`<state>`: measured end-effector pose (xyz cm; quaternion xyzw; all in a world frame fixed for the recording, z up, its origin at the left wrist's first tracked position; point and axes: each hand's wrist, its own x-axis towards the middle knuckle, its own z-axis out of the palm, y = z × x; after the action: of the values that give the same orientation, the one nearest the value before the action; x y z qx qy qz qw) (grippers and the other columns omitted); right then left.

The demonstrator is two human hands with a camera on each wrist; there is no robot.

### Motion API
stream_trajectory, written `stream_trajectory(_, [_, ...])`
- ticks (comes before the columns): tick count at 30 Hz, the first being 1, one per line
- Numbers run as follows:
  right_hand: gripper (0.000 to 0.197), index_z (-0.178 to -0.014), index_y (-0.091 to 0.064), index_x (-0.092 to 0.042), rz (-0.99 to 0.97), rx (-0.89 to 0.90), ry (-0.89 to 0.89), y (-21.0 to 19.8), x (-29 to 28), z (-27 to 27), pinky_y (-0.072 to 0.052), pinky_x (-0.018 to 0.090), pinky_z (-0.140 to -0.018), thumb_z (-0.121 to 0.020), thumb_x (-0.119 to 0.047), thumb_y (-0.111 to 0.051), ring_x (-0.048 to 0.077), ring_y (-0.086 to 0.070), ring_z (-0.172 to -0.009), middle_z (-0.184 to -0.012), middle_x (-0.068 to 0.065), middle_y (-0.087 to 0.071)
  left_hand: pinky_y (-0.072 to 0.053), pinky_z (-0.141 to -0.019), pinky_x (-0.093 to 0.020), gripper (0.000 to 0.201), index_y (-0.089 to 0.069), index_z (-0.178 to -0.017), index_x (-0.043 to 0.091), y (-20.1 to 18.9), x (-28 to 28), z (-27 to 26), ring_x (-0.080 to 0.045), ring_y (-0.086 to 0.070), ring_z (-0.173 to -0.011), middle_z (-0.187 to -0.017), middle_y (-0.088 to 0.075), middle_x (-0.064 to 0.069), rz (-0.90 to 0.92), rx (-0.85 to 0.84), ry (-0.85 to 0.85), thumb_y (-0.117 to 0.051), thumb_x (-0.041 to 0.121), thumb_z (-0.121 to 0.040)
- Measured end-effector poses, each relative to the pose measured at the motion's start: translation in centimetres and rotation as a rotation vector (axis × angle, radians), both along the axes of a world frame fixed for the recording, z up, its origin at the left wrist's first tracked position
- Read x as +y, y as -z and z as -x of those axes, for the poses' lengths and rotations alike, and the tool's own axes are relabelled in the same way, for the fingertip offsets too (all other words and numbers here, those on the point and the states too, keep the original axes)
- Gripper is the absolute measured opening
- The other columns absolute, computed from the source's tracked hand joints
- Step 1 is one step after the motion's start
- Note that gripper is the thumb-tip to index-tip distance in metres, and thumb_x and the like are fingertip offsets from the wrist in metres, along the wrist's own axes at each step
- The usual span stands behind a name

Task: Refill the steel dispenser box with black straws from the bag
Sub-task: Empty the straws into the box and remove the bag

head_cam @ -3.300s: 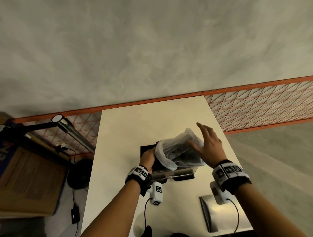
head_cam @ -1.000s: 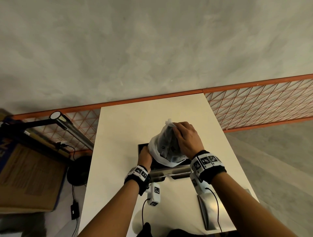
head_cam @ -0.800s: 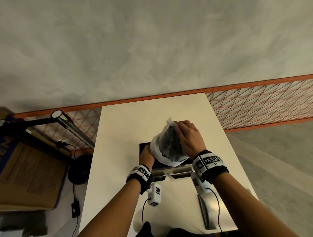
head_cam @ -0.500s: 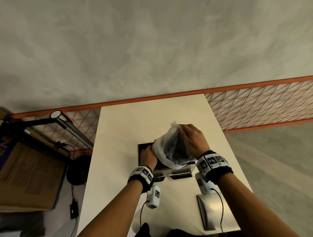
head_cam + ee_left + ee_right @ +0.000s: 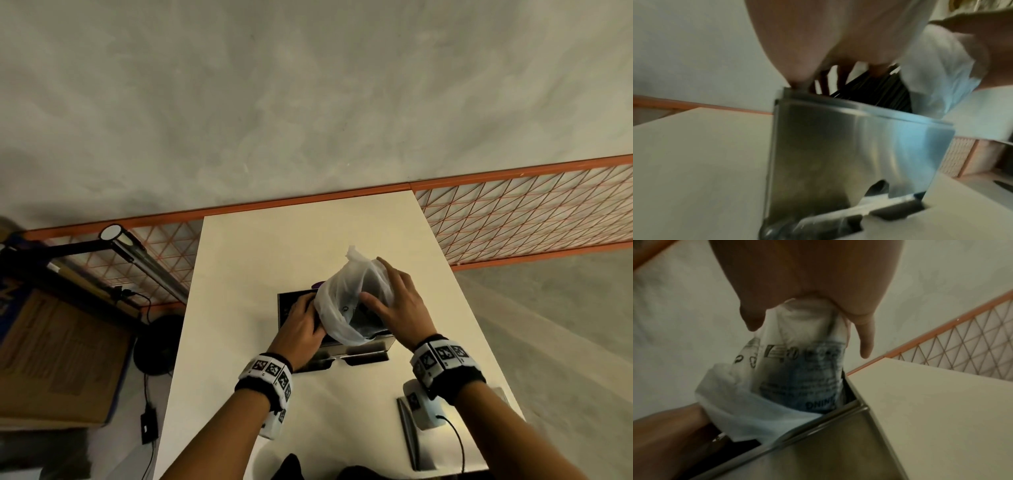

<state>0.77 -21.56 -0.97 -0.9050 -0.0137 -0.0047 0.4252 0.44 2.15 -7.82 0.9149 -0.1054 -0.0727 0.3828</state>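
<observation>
Plastic bag [image 5: 346, 308] tilted mouth-down into steel box [image 5: 859, 146], right hand [image 5: 399, 308] gripping it, left hand [image 5: 301, 329] unclear

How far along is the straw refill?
Done: the steel box stands open and the bag is tipped into it. In hand: right hand grips the bag while left hand works black straws down. Left: empty the bag, take it away.
</observation>
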Motion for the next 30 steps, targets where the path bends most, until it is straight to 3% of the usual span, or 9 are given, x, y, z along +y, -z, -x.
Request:
stream_trajectory(4, [0.057,-0.144,-0.038,-0.036,-0.01,-0.008,-0.012,0.3,2.5,-1.1,-0.04,0.027,-0.089,-0.093,-0.052,-0.058,0.023,-0.054,-0.114,-0.133,0.003,-0.049,-0.042,-0.113,-0.029,0.086,-0.026,-0.16,0.033,0.0,0.4,0.5,-0.004,-0.041,-0.141,-0.159,-0.027,0.017,0.117,0.022,0.032,-0.069,0.058,-0.089])
stream_trajectory(7, [0.042,-0.139,-0.045,-0.034,-0.026,-0.014,-0.031,0.1,3.7,-1.7,-0.04,0.027,-0.086,-0.098,-0.037,-0.055,0.024,-0.057,-0.108,-0.127,0.001,-0.053,-0.042,-0.111,-0.024,0.108,-0.024,-0.159,0.034,0.0,-0.1,0.3,0.001,-0.043,-0.138,-0.157,-0.032,0.017,0.18,0.067,-0.011,-0.088,0.05,-0.074])
stream_trajectory(9, [0.035,-0.136,-0.05,-0.03,-0.013,-0.067,-0.093,-0.6,4.4,-1.9,-0.042,0.029,-0.086,-0.101,-0.029,-0.049,0.026,-0.058,-0.107,-0.126,0.002,-0.056,-0.05,-0.104,-0.025,0.099,-0.039,-0.148,0.03,0.1,-0.5,-0.2,-0.007,-0.056,-0.129,-0.144,-0.052,0.013,0.304,0.11,-0.041,-0.096,0.043,-0.067])
stream_trajectory(11, [0.032,-0.133,-0.054,-0.025,-0.018,-0.144,-0.181,-1.7,5.2,-1.7,-0.044,0.03,-0.084,-0.103,-0.029,-0.043,0.025,-0.058,-0.104,-0.125,0.002,-0.057,-0.053,-0.095,-0.021,0.075,-0.052,-0.13,0.025,0.2,-0.7,-0.5,-0.014,-0.064,-0.114,-0.121,-0.065,0.011,0.369,0.139,-0.064,-0.096,0.04,-0.07])
stream_trajectory(14, [0.031,-0.132,-0.055,-0.025,0.009,-0.222,-0.261,-2.8,6.2,-1.3,-0.046,0.031,-0.085,-0.106,-0.032,-0.039,0.018,-0.056,-0.105,-0.125,-0.001,-0.057,-0.036,-0.094,-0.001,0.067,-0.042,-0.133,0.022,-0.1,-0.8,0.0,0.022,-0.048,-0.111,-0.118,-0.05,0.023,0.222,0.035,-0.035,-0.086,0.014,-0.084])
stream_trajectory(15, [0.032,-0.132,-0.054,-0.026,0.018,-0.223,-0.25,-2.6,6.2,-1.4,-0.047,0.032,-0.085,-0.106,-0.034,-0.039,0.018,-0.056,-0.104,-0.124,-0.001,-0.057,-0.034,-0.096,0.001,0.06,-0.041,-0.132,0.021,0.0,-0.8,0.0,0.027,-0.045,-0.112,-0.12,-0.048,0.024,0.219,0.015,-0.004,-0.08,0.009,-0.089])
stream_trajectory(19, [0.03,-0.13,-0.051,-0.027,0.036,-0.078,-0.117,-0.6,4.6,-2.2,-0.046,0.034,-0.082,-0.104,-0.038,-0.041,0.026,-0.058,-0.099,-0.118,0.003,-0.057,-0.056,-0.095,-0.027,0.034,-0.06,-0.12,0.031,-0.5,-0.7,-0.5,-0.004,-0.066,-0.106,-0.109,-0.07,0.013,0.331,0.048,-0.069,-0.077,0.028,-0.091])
stream_trajectory(25, [0.033,-0.107,-0.056,-0.015,0.036,0.105,0.058,0.9,1.8,-2.2,-0.033,0.028,-0.075,-0.105,-0.042,-0.037,0.029,-0.055,-0.093,-0.104,0.008,-0.059,-0.056,-0.092,-0.035,0.05,-0.056,-0.131,0.036,0.8,-0.3,-0.3,-0.006,-0.063,-0.111,-0.119,-0.064,0.013,0.179,-0.04,-0.108,-0.076,0.045,-0.086])
stream_trajectory(30, [0.036,-0.11,-0.059,-0.017,-0.045,0.118,0.047,0.5,2.0,-2.2,-0.032,0.028,-0.076,-0.105,-0.044,-0.036,0.02,-0.05,-0.09,-0.109,0.006,-0.063,-0.055,-0.099,-0.039,0.057,-0.051,-0.141,0.035,1.7,0.0,-0.6,-0.007,-0.06,-0.122,-0.13,-0.061,0.013,0.201,-0.006,-0.116,-0.073,0.042,-0.088])
